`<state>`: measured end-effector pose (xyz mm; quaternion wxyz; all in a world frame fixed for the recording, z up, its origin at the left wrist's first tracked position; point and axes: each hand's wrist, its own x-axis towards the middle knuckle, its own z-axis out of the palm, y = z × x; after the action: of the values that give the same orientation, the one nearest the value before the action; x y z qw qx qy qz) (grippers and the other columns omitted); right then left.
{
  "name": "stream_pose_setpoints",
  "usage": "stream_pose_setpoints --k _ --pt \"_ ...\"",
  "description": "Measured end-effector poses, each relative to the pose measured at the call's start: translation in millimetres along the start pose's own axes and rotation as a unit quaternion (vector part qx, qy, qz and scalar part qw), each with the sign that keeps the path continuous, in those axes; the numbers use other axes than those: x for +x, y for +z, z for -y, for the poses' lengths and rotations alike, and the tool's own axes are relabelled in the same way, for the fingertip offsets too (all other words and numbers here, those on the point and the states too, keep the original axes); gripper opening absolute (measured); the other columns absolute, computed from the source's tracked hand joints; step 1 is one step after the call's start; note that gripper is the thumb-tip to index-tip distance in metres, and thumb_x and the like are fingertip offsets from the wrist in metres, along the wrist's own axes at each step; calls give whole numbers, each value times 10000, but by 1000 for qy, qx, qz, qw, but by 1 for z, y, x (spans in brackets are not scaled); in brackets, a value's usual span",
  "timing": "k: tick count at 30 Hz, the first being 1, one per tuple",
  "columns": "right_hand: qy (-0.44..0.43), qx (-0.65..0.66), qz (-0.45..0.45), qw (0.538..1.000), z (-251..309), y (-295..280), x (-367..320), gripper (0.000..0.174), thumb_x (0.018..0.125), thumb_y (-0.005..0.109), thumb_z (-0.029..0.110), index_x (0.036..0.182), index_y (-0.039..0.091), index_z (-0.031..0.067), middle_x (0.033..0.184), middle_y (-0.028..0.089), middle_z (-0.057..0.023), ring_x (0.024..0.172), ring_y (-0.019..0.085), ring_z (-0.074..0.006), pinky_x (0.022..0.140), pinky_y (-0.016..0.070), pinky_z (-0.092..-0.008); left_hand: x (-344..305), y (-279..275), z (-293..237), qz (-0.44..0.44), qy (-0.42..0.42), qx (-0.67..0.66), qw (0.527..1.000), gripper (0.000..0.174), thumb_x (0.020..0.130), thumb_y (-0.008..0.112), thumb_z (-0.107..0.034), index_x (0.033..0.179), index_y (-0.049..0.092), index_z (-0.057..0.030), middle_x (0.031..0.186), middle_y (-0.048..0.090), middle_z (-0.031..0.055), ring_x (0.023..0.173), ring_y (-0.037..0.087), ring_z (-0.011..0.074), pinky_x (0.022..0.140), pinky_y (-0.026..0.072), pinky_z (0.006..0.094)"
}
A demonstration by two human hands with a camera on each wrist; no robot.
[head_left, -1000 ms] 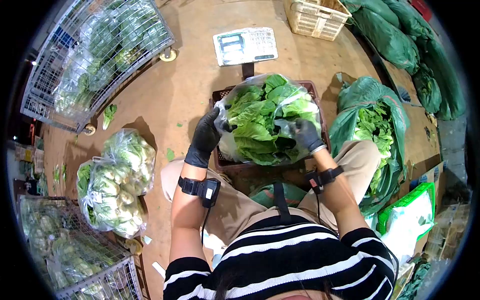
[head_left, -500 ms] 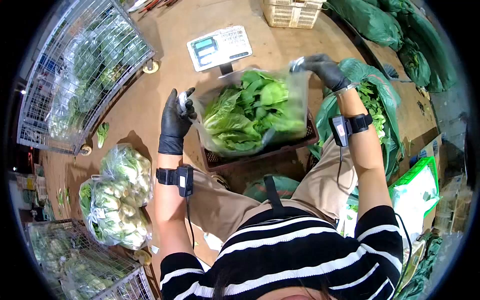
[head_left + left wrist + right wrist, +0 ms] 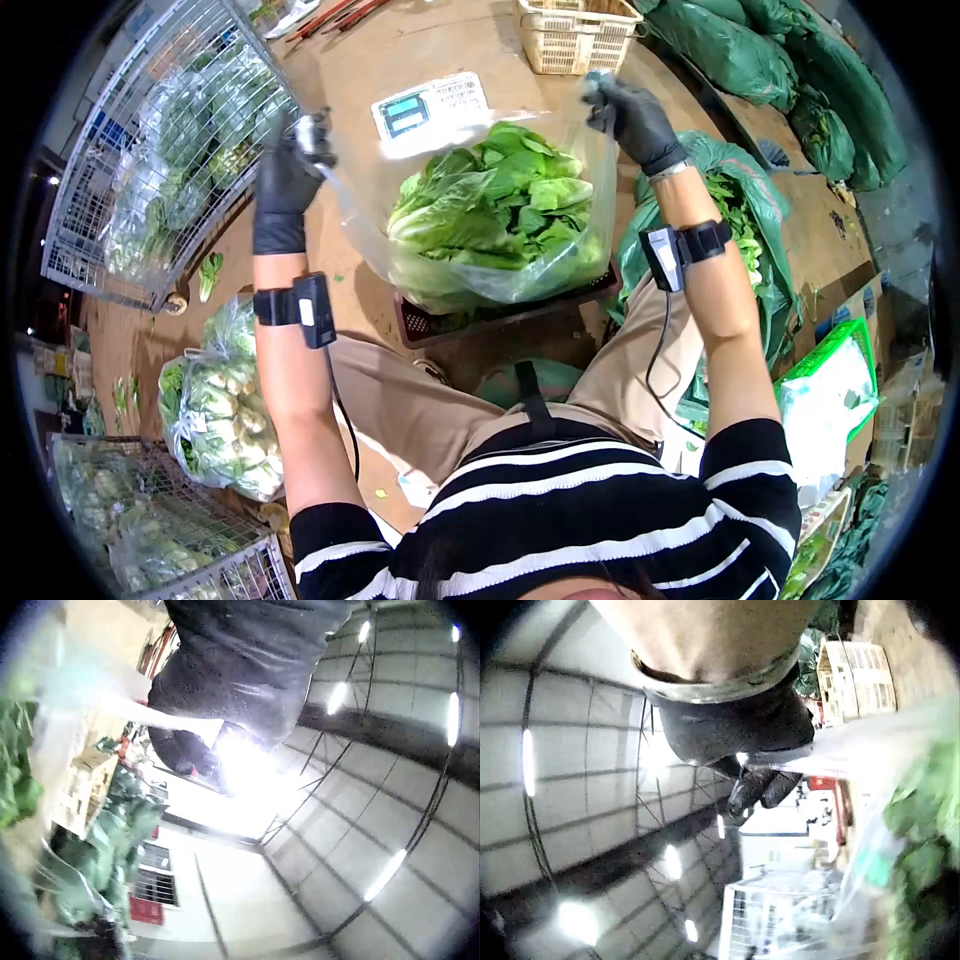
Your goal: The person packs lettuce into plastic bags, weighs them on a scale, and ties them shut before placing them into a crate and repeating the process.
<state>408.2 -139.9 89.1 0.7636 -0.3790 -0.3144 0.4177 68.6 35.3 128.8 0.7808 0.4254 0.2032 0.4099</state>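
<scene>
A clear plastic bag (image 3: 365, 235) full of green leafy lettuce (image 3: 480, 205) is stretched wide between two black-gloved hands. The left hand (image 3: 287, 180) grips one side of the bag's mouth, to the left of the greens. On the far right, the right hand (image 3: 643, 128) holds the opposite side, its fingers curled round the gathered plastic. Beneath the bag shows the front of a dark red crate (image 3: 500, 326). In the right wrist view, taut plastic runs from the gloved fingers (image 3: 746, 791) toward the leaves (image 3: 922, 874).
A scale display (image 3: 430, 110) stands just beyond the bag. Wire cage carts (image 3: 215, 205) hold bagged vegetables at left, with filled bags (image 3: 235, 425) beside them. A green sack of greens (image 3: 775, 215) lies at right. A cream crate (image 3: 578, 40) stands at the back.
Both hands have gone from inside the bag's mouth out to its sides, spreading it. The left hand moved left and away from the body; the right moved up and outward. The bag is raised and stretched.
</scene>
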Motion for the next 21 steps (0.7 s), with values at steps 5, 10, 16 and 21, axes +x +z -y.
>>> stream_pose_setpoints --k 5,10,16,21 --pt "90 0 120 989 -9 -51 19 200 795 461 112 866 543 -56 651 530 -49 573 483 -138 534 420 -291 6 -40 18 -17 -85 51 995 438 806 465 -407 981 530 -10 579 532 -6 397 389 62 406 326 209" --pt "-25 -214 182 959 -10 -17 10 245 824 408 122 947 505 -66 789 568 -96 683 523 -162 644 439 -306 -4 -34 32 -24 -26 25 999 367 826 450 -365 975 514 -37 633 540 42 433 448 99 427 356 240" --pt "-29 -67 39 997 4 -45 17 280 830 401 142 1036 440 -43 1009 537 -195 876 548 -247 741 452 -368 12 -41 4 -15 42 18 999 318 817 478 -337 912 547 -42 728 588 62 560 529 127 548 441 296" --pt "141 129 121 974 9 -64 27 256 832 405 164 983 469 -33 1013 536 -192 847 558 -234 758 448 -340 17 -43 17 -27 5 93 995 379 829 433 -395 991 527 -65 749 581 49 623 534 158 578 435 295"
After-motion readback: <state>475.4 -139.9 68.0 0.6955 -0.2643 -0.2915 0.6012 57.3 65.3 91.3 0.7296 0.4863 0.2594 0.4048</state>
